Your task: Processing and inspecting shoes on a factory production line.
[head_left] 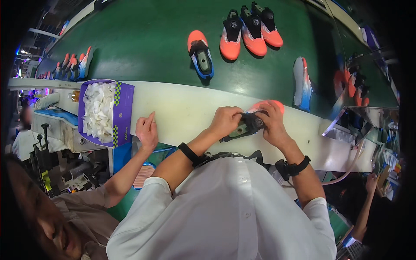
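A shoe [256, 106] with an orange toe and black upper lies on the white work surface in front of me, toe pointing away. My left hand [224, 123] grips the left edge of its opening, thumb and fingers pinched together on the black material. On the other side my right hand [275, 126] is closed on the shoe's upper, near a small round dark dial. Inside the opening a grey-green insert, perhaps a shoe last, shows in part. The heel end sits toward my body.
A purple box [123, 115] of crumpled white material stands at left. A co-worker's hand [147, 132] rests near it. On the green belt [151, 39] lie a single shoe [201, 56], a group of shoes [231, 37], and one shoe on its side [300, 80]. A metal fixture [342, 125] stands right.
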Tool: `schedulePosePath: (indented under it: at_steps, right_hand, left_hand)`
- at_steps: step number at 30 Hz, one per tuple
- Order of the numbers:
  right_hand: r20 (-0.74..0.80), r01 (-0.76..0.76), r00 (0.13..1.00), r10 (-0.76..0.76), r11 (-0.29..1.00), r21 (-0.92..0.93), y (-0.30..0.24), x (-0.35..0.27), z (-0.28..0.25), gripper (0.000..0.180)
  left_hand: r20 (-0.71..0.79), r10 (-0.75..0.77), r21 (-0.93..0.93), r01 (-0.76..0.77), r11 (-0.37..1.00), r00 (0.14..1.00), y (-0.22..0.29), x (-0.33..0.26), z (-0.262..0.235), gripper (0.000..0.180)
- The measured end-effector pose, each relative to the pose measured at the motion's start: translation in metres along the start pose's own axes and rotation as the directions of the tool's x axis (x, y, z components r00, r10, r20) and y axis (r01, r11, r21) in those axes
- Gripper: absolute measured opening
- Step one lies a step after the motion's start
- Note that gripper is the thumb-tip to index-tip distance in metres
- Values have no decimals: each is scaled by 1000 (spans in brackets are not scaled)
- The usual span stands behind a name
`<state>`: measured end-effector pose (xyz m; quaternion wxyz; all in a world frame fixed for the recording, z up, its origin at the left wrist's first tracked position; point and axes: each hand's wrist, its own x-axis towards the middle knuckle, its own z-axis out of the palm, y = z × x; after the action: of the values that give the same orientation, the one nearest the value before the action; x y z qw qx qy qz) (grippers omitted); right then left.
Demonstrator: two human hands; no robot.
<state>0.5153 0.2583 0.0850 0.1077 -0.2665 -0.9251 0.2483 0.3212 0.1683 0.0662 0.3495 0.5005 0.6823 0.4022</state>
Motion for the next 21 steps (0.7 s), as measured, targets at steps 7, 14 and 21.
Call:
schedulePosePath:
  at_steps: [7,14,21]
  right_hand:
    - [155,-35,986,68,977,-209,1,6,-4,64]
    - [-209,-270,769,604,603,750,41,6,-16,49]
    - [-181,-335,705,686,547,767,86,-24,-8,27]
  left_hand:
    - [263,57,89,-83,993,963,5,20,-19,24]
    - [264,67,177,-116,977,962,1,-34,-11,72]
    - [337,-396,-645,516,564,854,12,-49,-67,46]
